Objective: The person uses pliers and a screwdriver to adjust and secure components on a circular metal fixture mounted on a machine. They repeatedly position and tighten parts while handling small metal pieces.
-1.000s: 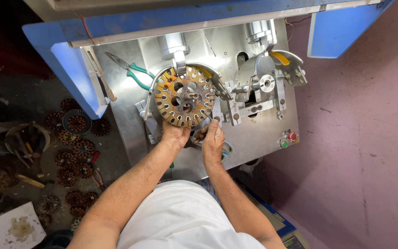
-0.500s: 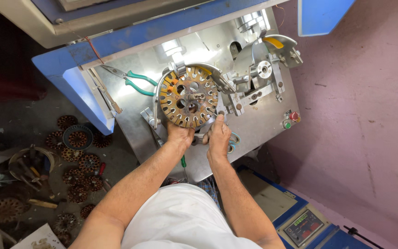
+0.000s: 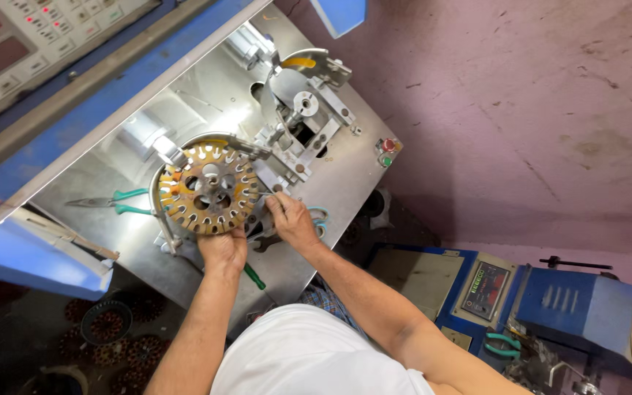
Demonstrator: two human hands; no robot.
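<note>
Two hands at a slotted stator core (image 3: 208,189), mounted over the steel machine table (image 3: 345,183). Since a second ago, view swung; core now further left, both hands unmoved on it. Left hand (image 3: 222,249) clamped on lower rim; right hand (image 3: 292,219) pinching beside right edge, contents unclear. Core face-up, round, no long axis. Green-handled pliers (image 3: 111,202) lying left.

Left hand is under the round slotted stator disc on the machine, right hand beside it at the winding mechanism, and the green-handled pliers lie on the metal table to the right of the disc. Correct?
Not quite. In the head view the green-handled pliers lie left of the stator disc, not right. The left hand and right hand are as you say.
</note>
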